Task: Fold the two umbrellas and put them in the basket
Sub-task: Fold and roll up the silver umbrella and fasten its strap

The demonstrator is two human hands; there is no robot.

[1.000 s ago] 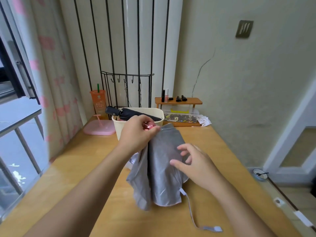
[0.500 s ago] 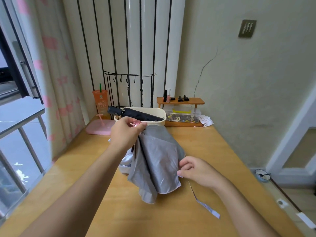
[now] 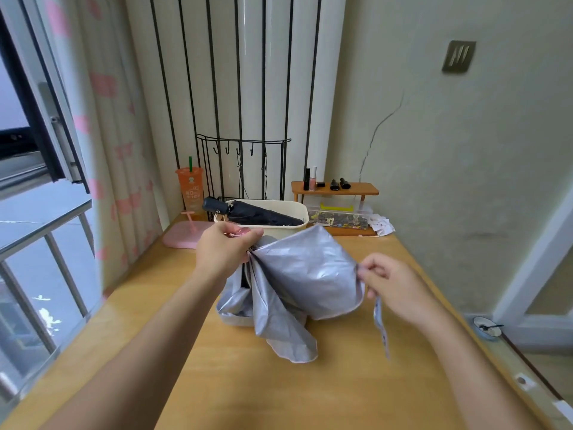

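Note:
A collapsed silver umbrella (image 3: 304, 274) with loose, unwrapped canopy hangs above the wooden table (image 3: 279, 383). My left hand (image 3: 224, 249) grips its pink top end. My right hand (image 3: 393, 283) pinches the canopy's right edge and pulls it outward; the closure strap (image 3: 380, 327) dangles below that hand. A folded black umbrella (image 3: 257, 214) lies across the cream basket (image 3: 299, 209) at the back of the table, its handle sticking out to the left.
Behind the basket stand a black wire rack (image 3: 245, 162), an orange cup with a green straw (image 3: 189, 189) and a pink tray (image 3: 183, 237). A small wooden shelf with cosmetics (image 3: 335, 189) and a clear box (image 3: 338, 217) sit at the back right. Window and curtain on the left.
My right hand has risen and moved right, drawing the canopy edge outward and spreading the fabric. The left hand keeps its grip on the umbrella's top.

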